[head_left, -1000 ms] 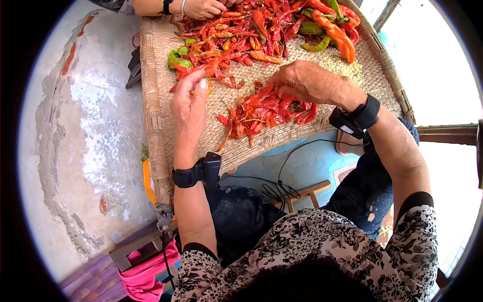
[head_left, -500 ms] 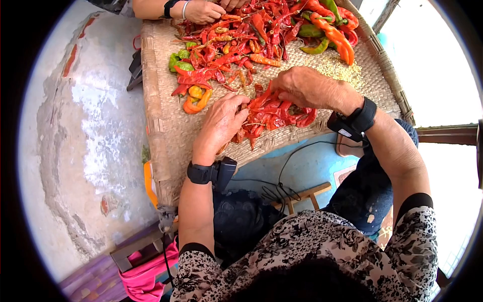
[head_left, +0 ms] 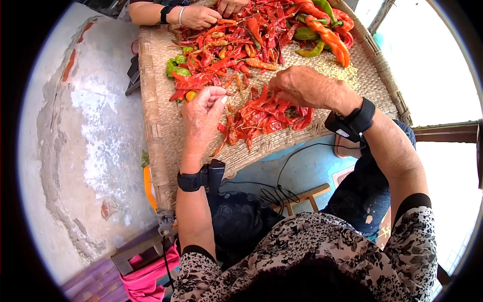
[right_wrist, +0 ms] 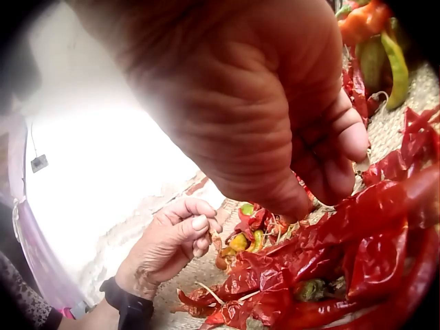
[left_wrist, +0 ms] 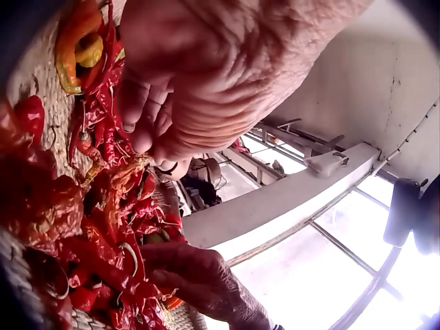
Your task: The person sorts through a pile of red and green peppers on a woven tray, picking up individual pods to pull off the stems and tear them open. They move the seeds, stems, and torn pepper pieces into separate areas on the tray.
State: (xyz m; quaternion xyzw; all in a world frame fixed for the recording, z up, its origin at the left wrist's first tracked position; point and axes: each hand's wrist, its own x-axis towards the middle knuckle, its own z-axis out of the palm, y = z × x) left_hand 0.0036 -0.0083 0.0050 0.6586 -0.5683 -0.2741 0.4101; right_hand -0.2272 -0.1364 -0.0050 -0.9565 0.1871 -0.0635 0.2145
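Observation:
My left hand (head_left: 203, 120) is lifted at the left side of the near pile of dried red chili peppers (head_left: 269, 118). Its thumb and forefinger pinch a small dark red chili pepper (head_left: 229, 94); the right wrist view also shows the left hand (right_wrist: 168, 240) with a small piece at its fingertips. Over the top of that pile, my right hand (head_left: 312, 86) points its fingers downward, with a red chili pepper (head_left: 262, 96) at the fingertips. The right wrist view shows its fingers curled toward the thumb, largely hiding what lies between. A yellow pepper (head_left: 190, 95) lies just beyond the left hand.
A woven tray (head_left: 151, 100) carries a larger heap of red chilies (head_left: 241, 38), with green peppers (head_left: 180, 65) on its left. Large orange peppers (head_left: 332, 40) lie at the far right beside scattered pale seeds (head_left: 342, 73). Another person's hand (head_left: 200, 17) works at the far edge.
My left hand went from beside the yellow pepper down to the near pile, then back up and left with a small chili between its fingertips. My right hand has barely moved.

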